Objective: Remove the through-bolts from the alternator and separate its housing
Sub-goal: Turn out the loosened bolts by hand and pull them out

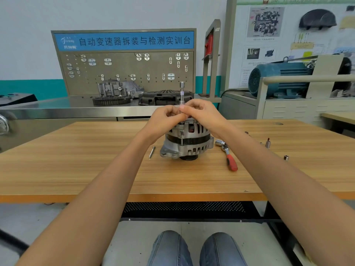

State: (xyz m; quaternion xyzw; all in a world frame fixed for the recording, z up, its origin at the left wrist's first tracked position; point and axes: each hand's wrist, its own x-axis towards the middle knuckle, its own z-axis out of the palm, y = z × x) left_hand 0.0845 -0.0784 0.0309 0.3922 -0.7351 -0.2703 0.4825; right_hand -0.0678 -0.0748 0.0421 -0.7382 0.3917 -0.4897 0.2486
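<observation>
Extension bar (182, 93), upright on a through-bolt of the alternator (187, 141) beneath your fingers: left hand (166, 117) and right hand (201, 114) pinch its lower shank; spin it plumb.

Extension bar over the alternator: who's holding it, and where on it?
Both hands, left hand and right hand, pinch the lower shaft of the upright extension bar, just above the alternator. Its upper end sticks up free.

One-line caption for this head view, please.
Both hands pinch an upright extension bar atop the alternator; ratchet lies beside it.
</observation>
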